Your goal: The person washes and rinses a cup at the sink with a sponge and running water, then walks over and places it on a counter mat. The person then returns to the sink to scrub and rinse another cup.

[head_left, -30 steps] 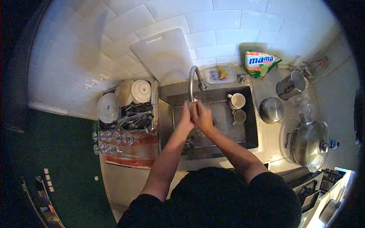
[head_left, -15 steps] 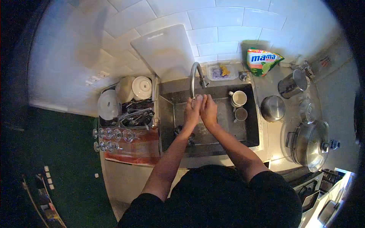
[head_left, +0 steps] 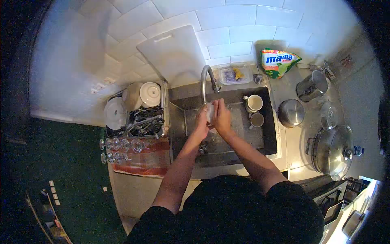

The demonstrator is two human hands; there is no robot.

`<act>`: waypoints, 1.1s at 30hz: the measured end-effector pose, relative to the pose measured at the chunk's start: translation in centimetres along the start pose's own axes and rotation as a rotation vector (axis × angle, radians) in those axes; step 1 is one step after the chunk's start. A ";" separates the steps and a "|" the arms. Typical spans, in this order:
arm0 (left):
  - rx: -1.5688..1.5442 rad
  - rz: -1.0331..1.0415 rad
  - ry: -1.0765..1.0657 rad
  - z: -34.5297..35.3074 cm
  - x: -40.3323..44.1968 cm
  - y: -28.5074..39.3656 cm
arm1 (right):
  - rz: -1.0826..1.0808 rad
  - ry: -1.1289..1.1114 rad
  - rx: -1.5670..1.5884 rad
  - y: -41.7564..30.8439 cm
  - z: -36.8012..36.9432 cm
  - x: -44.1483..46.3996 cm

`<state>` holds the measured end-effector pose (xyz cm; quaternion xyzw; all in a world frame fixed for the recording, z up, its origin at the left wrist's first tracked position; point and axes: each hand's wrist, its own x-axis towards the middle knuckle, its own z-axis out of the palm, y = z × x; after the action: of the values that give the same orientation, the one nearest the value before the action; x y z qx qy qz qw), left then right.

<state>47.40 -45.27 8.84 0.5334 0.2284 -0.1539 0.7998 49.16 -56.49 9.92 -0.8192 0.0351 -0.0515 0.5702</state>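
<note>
Under the curved tap point(head_left: 207, 79), my two hands meet above the sink point(head_left: 243, 140). Between them is a small whitish, cup-like piece point(head_left: 210, 113), mostly covered by my fingers, so its exact kind is unclear. My left hand point(head_left: 201, 123) closes around its left side. Against its right side, my right hand point(head_left: 222, 118) has its fingers curled, with the fingertips over the top. Right of my hands, inside the sink, a white mug point(head_left: 254, 102) sits stacked on another, with a further mug point(head_left: 256, 120) just in front.
On the left a dish rack point(head_left: 164, 118) holds plates, a bowl and cutlery, with several stemmed glasses point(head_left: 137, 145) in front. Behind the sink are a tray with sponges point(head_left: 235, 75) and a detergent pouch point(head_left: 279, 63). Pots and a large lidded pan point(head_left: 333, 152) occupy the right counter.
My hands have turned and parted slightly, so more of the whitish piece shows between them. Both stay beneath the tap. The view has shifted a little.
</note>
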 end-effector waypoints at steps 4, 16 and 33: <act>0.108 0.065 -0.053 -0.3 1.1 0.2 | -0.196 0.108 0.113 -1.0 -0.5 -0.2; -0.058 0.154 0.067 2.1 -1.3 -0.1 | 0.021 -0.139 -0.209 -1.1 -1.3 0.5; -0.318 -0.116 0.054 1.9 -0.9 -1.5 | -0.187 0.229 -0.192 -0.4 -1.5 -0.4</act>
<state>46.28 -47.56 8.74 0.3899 0.3015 -0.1472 0.8575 48.54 -57.72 10.84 -0.8584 0.0279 -0.1936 0.4742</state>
